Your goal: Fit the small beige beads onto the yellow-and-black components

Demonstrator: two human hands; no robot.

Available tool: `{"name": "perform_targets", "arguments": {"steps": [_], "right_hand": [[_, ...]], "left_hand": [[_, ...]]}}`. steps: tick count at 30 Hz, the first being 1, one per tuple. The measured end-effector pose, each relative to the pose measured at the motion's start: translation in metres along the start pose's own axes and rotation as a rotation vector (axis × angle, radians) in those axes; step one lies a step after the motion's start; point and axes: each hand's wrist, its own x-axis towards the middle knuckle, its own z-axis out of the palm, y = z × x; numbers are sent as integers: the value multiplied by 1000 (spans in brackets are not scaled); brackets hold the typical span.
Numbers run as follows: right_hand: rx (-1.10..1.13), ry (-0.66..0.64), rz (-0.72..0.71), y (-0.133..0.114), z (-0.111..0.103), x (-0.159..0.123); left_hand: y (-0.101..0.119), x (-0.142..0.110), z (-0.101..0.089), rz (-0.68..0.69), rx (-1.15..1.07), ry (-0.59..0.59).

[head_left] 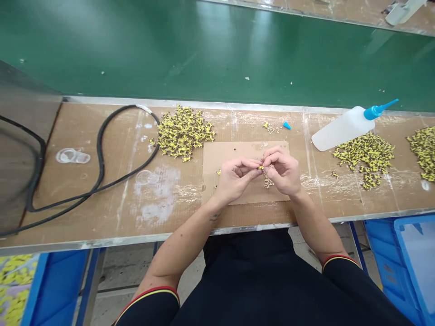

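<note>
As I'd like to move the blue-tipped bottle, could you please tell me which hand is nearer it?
Right. The right hand lies left of the blue-tipped bottle; the left hand is farther left.

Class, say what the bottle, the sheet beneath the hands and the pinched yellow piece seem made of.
Bottle: likely plastic, satin, judging by its translucent white body.
Sheet: apparently cardboard, matte, from its flat brown surface.
Yellow piece: possibly plastic, from its bright colour; too small to tell the finish.

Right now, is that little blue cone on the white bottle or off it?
Off: the little blue cone lies on the table, clearly apart from the white bottle.
</note>
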Motion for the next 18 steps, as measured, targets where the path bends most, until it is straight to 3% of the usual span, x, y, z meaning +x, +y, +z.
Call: {"name": "perform_targets", "arguments": {"steps": [9, 15, 18], "right_hand": [[-120, -5, 22, -3, 2, 1], [-141, 15, 9, 0, 3, 1], [-136, 4, 39, 2, 5, 2]], "left_hand": [[1, -1, 2, 46, 78, 20], [3, -2, -3, 263, 469, 92], [9, -5, -6, 270, 570, 60]]}}
